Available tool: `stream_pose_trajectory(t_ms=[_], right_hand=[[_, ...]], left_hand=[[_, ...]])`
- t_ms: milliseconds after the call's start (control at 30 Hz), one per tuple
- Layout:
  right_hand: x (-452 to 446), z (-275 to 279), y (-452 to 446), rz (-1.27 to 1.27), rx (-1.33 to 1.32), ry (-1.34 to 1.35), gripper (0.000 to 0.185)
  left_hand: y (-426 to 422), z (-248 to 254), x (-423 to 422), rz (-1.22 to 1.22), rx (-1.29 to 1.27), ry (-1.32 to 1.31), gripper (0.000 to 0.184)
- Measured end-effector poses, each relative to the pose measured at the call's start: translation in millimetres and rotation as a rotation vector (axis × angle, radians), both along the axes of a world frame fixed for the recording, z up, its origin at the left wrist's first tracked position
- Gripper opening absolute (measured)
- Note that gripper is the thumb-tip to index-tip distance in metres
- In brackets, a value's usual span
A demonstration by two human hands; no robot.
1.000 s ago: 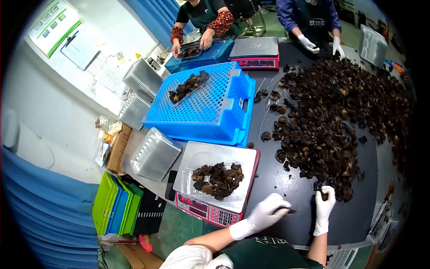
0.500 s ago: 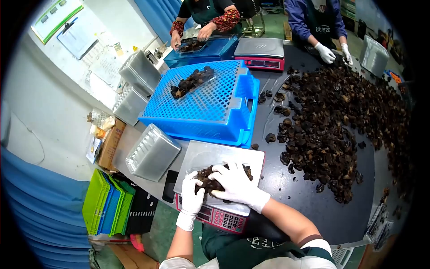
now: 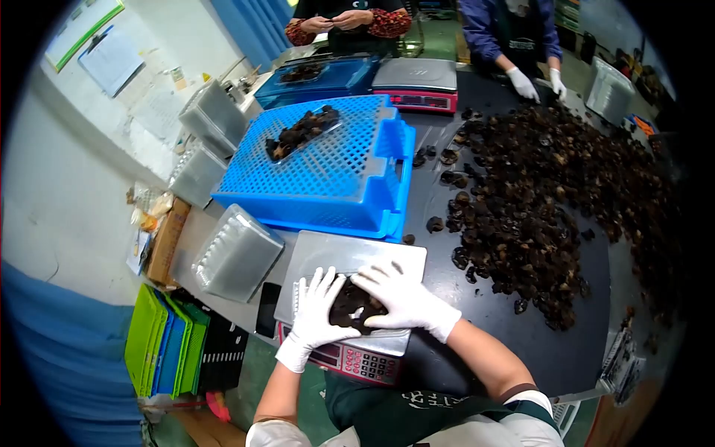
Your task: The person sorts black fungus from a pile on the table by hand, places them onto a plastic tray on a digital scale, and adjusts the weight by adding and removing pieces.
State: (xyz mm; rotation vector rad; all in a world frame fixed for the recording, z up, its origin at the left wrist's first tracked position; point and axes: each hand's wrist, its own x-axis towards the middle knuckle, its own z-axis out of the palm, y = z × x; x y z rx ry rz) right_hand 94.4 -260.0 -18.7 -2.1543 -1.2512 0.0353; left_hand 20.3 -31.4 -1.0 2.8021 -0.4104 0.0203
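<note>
A scale with a flat metal platform (image 3: 406,261) and a red keypad front stands before me. On it lies a small heap of dark, curled wood ear mushrooms (image 3: 348,304), with what looks like a clear tray beneath, mostly covered. My left hand (image 3: 316,309), in a white glove, rests along the heap's left side with fingers stretched and spread. From the right, my gloved right hand (image 3: 402,298) lies over the heap's edge, its fingers apart. Both hands touch the mushrooms; neither grips a piece that I can see.
A large mushroom pile (image 3: 521,231) covers the table's right side. An upturned blue crate (image 3: 313,190) bears a filled clear tray (image 3: 304,132). Stacked clear trays (image 3: 238,253) stand left, near a dark phone-like object (image 3: 268,309). Two co-workers stand across the table by another scale (image 3: 414,74).
My left hand has opened from curled fingers to spread ones, and my right fingers have spread too. The co-worker at the back has raised both hands off the tray. The view has shifted slightly.
</note>
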Motion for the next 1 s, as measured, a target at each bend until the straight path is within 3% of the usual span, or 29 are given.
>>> stream_pose_trajectory(t_ms=[100,233,367,433,533,567,600,700,767,833,900,1000], right_hand=[[-9.3,-2.2,0.3,0.097,0.093,-0.051,0.071],[-12.9,-8.6,7.5,0.000,0.085,-0.010,0.065],[-12.7,-0.6,-6.4,-0.081,0.243,-0.088,0.061],[-3.7,14.0,-31.9,-0.124,0.544,0.112,0.050],[19.0,-9.4,-68.2,-0.554,0.291,0.292,0.023],[23.8,-42.7,-77.8,-0.712,0.326,-0.036,0.024],[29.8,-60.7,-88.5,-0.782,0.189,0.023,0.024],[36.8,-113.1,-109.9,-0.722,-0.116,-0.374,0.019],[43.1,-125.8,-117.0,-0.657,-0.056,-0.407,0.014],[46.2,-113.9,-122.3,-0.645,-0.184,-0.228,0.010],[45.4,-109.7,-119.3,-0.736,0.029,-0.298,0.010],[37.7,-112.5,-123.8,-0.676,-0.127,-0.280,0.018]], left_hand=[[11.5,-10.4,0.2,-0.093,-0.118,-0.127,0.101],[6.1,-8.0,1.8,-0.114,-0.209,-0.140,0.088],[6.8,-3.8,0.9,-0.095,-0.118,-0.135,0.097],[7.7,7.0,-6.7,-0.047,-0.108,-0.119,0.104],[21.9,3.6,-17.7,0.037,-0.219,-0.162,0.109],[27.4,3.3,-22.0,0.063,-0.312,-0.211,0.108],[31.5,-1.4,-25.7,0.104,-0.486,-0.236,0.108],[46.4,9.9,-39.2,0.280,-0.428,-0.278,0.077],[56.7,10.3,-43.9,0.396,-0.492,-0.377,0.060],[69.5,5.8,-48.6,0.534,-0.747,-0.430,0.054],[74.7,10.0,-55.5,0.567,-0.729,-0.452,0.049],[65.3,9.5,-55.9,0.537,-0.739,-0.421,0.044]])
